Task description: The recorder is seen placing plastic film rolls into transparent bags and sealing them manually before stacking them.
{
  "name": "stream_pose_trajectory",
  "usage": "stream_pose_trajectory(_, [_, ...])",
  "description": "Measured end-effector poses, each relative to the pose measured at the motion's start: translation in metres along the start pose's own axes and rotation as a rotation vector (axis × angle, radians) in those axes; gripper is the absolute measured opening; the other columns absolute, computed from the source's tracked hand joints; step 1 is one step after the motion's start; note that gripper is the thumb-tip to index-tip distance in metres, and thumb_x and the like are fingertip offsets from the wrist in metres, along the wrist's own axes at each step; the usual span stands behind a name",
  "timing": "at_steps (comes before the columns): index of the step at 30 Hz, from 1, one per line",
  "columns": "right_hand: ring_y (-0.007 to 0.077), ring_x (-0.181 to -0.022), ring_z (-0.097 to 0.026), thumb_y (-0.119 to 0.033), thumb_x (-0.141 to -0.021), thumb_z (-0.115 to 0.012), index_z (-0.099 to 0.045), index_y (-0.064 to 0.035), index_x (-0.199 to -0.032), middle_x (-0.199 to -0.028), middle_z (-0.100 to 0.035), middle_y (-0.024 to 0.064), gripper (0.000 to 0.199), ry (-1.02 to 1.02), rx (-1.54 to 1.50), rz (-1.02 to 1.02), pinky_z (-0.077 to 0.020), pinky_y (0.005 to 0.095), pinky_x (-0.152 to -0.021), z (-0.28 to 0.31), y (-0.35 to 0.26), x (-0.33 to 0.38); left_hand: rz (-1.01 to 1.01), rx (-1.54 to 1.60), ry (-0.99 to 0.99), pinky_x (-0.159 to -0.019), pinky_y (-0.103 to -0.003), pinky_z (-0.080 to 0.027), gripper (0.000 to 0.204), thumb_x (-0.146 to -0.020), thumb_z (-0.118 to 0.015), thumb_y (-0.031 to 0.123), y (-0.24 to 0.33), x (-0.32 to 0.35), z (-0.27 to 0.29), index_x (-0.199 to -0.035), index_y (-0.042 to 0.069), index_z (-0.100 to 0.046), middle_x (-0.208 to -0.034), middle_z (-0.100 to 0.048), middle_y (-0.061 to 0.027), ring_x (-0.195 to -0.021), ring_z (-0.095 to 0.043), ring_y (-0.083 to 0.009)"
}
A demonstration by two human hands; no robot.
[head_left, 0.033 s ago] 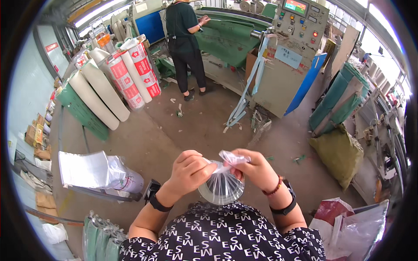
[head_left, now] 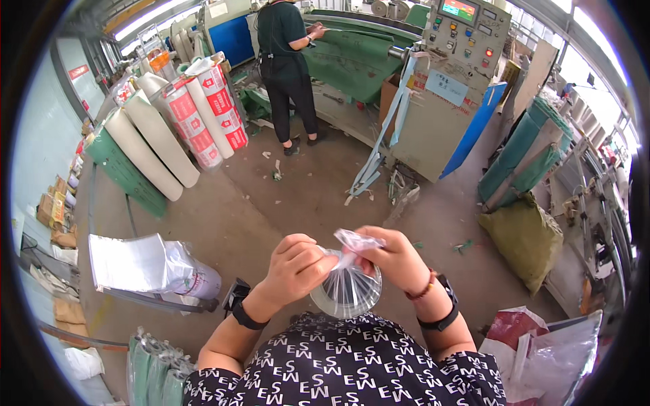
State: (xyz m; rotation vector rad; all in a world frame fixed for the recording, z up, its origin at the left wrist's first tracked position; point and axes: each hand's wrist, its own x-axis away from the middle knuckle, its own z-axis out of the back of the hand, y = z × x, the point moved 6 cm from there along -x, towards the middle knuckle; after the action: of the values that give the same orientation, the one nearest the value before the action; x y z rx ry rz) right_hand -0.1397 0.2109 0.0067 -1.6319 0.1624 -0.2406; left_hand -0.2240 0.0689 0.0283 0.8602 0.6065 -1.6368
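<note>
In front of my chest, clear plastic film (head_left: 344, 289) is stretched over the round end of a roll-like thing; it is gathered into pleats that meet at my fingers. My left hand (head_left: 298, 265) is closed, pinching the gathered plastic at its left side. With my right hand (head_left: 395, 258) I grip the same plastic close by, its fingers bent round the twist. A loose, crumpled tail of film (head_left: 355, 240) sticks up past the right fingertips. My body hides most of the wrapped thing below its round end.
A person (head_left: 284, 74) stands ahead at a long machine with green sheet (head_left: 352, 68). To the right is a control cabinet (head_left: 433, 128). Upright rolls (head_left: 159, 139) stand at left, a plastic-wrapped roll (head_left: 196, 277) lies nearer, and an olive sack (head_left: 525, 240) sits right.
The tail of film has shifted slightly left and up with my right hand, which has turned a little. My left hand keeps its pinch. The whole view has shifted slightly.
</note>
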Motion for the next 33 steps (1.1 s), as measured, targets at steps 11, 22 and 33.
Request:
stream_pose_trajectory(11, [0.0153, -0.073, -0.067, -0.01, -0.079, -0.075, -0.051, -0.007, -0.113, -0.086, -0.066, 0.0082, 0.042, 0.344, 0.22, 0.397, -0.0536, 0.0281, -0.067, -0.024, 0.009, 0.011, 0.701, 0.625, 0.077, -0.079, -0.035, -0.046, 0.03, -0.072, -0.06, -0.006, -0.015, 0.037, -0.02, -0.1, 0.004, -0.052, -0.095, -0.058, -0.0091, -0.088, -0.056, -0.026])
stream_pose_trajectory(22, [0.0233, -0.076, -0.064, -0.014, -0.073, -0.073, -0.065, -0.0101, -0.094, -0.085, -0.063, 0.0051, 0.022, 0.26, 0.823, 0.485, -0.0527, 0.033, -0.065, -0.041, -0.025, 0.011, 0.616, 0.563, -0.067, -0.081, -0.034, -0.048, 0.042, -0.077, -0.056, -0.006, -0.012, 0.027, -0.007, -0.117, 0.003, -0.049, -0.106, -0.057, -0.0123, -0.091, -0.058, -0.0235])
stream_pose_trajectory(33, [0.0248, -0.075, -0.059, -0.013, -0.061, -0.073, -0.063, -0.0083, -0.08, -0.085, -0.063, 0.0037, 0.022, 0.392, 1.025, 0.64, -0.0495, 0.0347, -0.063, -0.048, -0.026, 0.006, 0.471, 0.261, 0.057, -0.087, -0.038, -0.046, 0.048, -0.074, -0.058, -0.005, 0.005, 0.011, -0.001, -0.119, 0.01, -0.053, -0.11, -0.058, -0.0098, -0.104, -0.056, -0.0308])
